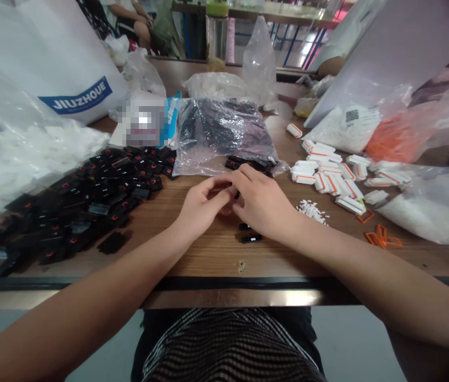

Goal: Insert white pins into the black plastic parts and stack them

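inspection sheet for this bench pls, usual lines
Surface: wooden table, bare strip at the front edge.
Job's things: small black part between both hands; two black clips under the right wrist.
Clutter: pile of black clips left; white clips, white pellets, orange frames right; bag of black parts behind.
Grippers: left hand and right hand, fingers pinched together on the part.
Cables: nothing seen.
Surroundings: seated person at the far table.

"JIUZHOUE" on the white plastic bag [69,79]
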`<move>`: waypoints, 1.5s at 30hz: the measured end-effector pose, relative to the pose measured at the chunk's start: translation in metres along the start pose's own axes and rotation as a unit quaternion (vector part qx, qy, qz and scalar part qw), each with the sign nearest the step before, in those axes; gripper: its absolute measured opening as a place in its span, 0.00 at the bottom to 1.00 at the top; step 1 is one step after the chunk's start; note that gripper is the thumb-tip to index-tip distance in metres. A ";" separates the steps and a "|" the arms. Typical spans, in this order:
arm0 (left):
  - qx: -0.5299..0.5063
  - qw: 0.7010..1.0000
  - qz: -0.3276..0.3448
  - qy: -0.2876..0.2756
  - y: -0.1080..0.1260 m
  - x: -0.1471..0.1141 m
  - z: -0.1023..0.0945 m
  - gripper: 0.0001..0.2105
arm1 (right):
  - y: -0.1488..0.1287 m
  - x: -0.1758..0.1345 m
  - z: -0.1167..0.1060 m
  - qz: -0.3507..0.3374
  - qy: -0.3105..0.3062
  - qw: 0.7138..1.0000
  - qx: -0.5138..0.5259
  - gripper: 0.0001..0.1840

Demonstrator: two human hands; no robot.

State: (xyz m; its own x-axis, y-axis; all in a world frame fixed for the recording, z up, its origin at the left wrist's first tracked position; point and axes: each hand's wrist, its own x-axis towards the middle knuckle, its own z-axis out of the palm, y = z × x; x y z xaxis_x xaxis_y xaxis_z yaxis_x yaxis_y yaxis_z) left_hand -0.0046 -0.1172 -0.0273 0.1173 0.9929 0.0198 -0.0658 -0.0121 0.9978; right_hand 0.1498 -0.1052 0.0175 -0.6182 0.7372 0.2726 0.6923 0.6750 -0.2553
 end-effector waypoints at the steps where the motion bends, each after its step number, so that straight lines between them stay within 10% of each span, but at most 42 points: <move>1: -0.006 1.000 0.006 -0.012 -0.001 0.000 0.000 0.14 | -0.003 0.000 0.002 -0.003 -0.005 1.000 -0.007 0.19; 10: 0.004 0.996 -0.029 -0.088 -0.009 0.004 -0.007 0.12 | 0.004 -0.014 -0.023 -0.037 0.007 0.986 0.161 0.19; 16: 0.352 0.921 0.109 -0.129 -0.003 -0.002 -0.006 0.16 | 0.071 -0.094 -0.069 0.236 -0.009 0.972 -0.005 0.11; 22: 0.402 0.886 0.184 -0.138 -0.006 -0.007 -0.001 0.13 | 0.112 -0.166 -0.058 0.365 -0.070 0.928 0.001 0.13; 32: 0.443 0.874 0.162 -0.117 -0.010 -0.009 -0.005 0.12 | 0.113 -0.172 -0.058 0.276 -0.062 0.959 0.004 0.12; 45: 0.435 0.884 0.134 -0.105 -0.007 -0.013 -0.002 0.09 | 0.111 -0.181 -0.045 0.380 -0.010 0.925 -0.011 0.12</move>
State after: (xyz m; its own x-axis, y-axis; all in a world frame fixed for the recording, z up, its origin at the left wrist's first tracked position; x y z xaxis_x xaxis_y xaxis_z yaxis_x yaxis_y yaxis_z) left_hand -0.0072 -0.1294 -0.0346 0.4007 0.8977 0.1833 0.6568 -0.4209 0.6256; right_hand 0.3552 -0.1648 -0.0188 0.0427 0.9991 0.0059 0.9372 -0.0381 -0.3467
